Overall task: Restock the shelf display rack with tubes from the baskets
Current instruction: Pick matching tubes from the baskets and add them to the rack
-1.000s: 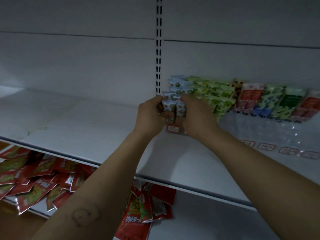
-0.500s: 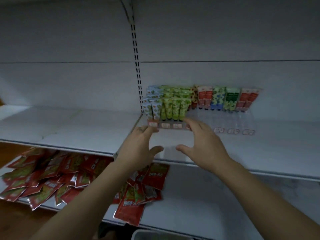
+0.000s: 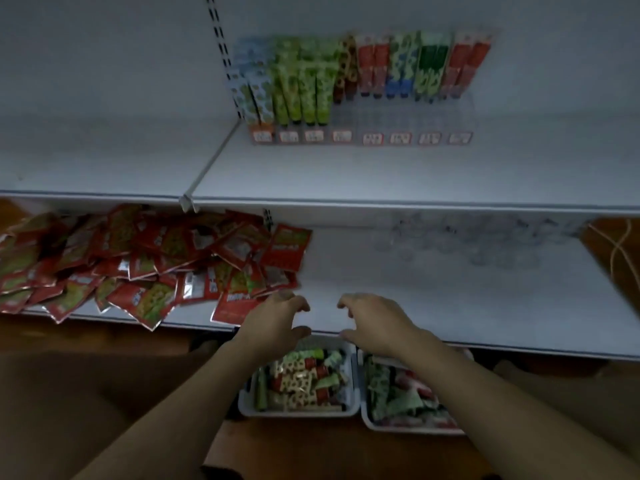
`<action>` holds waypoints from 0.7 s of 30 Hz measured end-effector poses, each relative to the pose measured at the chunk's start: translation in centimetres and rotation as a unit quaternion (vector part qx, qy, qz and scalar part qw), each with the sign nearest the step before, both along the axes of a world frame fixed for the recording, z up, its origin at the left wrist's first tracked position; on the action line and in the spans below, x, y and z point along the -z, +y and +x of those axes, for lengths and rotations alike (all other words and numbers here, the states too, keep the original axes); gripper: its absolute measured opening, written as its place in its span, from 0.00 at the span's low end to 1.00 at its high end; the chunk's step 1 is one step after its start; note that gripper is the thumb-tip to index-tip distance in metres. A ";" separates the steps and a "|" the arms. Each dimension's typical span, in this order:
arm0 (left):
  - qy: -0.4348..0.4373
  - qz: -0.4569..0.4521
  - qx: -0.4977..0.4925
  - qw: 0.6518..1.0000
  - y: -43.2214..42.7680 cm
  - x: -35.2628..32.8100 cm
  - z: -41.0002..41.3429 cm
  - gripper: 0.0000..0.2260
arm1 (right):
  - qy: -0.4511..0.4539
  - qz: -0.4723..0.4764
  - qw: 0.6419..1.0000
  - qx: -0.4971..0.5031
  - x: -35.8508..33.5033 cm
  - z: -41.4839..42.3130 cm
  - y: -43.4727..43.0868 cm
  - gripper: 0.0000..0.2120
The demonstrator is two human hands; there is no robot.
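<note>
Hovering With Nothing in Either Grip

I see the left hand (image 3: 277, 318) and right hand (image 3: 372, 322) loosely spread, holding nothing, at the lower shelf's (image 3: 450, 299) front edge. Tubes (image 3: 298, 377) fill two baskets (image 3: 299, 413) beneath. The display rack (image 3: 398, 119) stands at the upper shelf's (image 3: 346, 174) back edge.

Matt white metal shelf (image 3: 381, 174), glossy foil packets (image 3: 145, 258), smooth white plastic baskets (image 3: 353, 410), clear plastic rack (image 3: 398, 116).
</note>
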State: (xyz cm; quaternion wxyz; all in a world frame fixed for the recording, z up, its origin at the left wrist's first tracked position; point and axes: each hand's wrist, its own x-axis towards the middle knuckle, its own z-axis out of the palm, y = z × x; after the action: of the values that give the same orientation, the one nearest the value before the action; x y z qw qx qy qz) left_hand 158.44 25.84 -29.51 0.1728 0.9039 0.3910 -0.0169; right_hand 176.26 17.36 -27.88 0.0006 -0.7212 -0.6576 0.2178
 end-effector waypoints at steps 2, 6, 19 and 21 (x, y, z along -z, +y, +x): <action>0.047 -0.055 -0.008 0.997 -0.2 2.6 -0.7 0.19 | -0.010 -0.065 0.998 -0.017 2.5 0.1 -0.6 0.24; 0.122 -0.114 -0.023 0.986 0.0 6.4 -1.5 0.21 | -0.015 -0.128 0.991 -0.037 5.9 -0.4 -0.8 0.21; 0.215 -0.224 -0.028 0.950 0.1 16.9 -1.5 0.19 | 0.013 -0.228 0.969 -0.098 15.5 -5.1 0.0 0.12; 0.216 -0.235 -0.041 0.947 0.3 17.9 -2.2 0.22 | 0.020 -0.219 0.970 -0.101 16.6 -5.3 0.3 0.14</action>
State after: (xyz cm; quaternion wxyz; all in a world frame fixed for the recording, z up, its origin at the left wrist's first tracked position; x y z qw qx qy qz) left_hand 156.29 26.13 -47.43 0.2924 0.7952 0.4409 -0.2962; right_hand 170.94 17.69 -44.50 -0.1663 -0.6287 -0.6634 0.3700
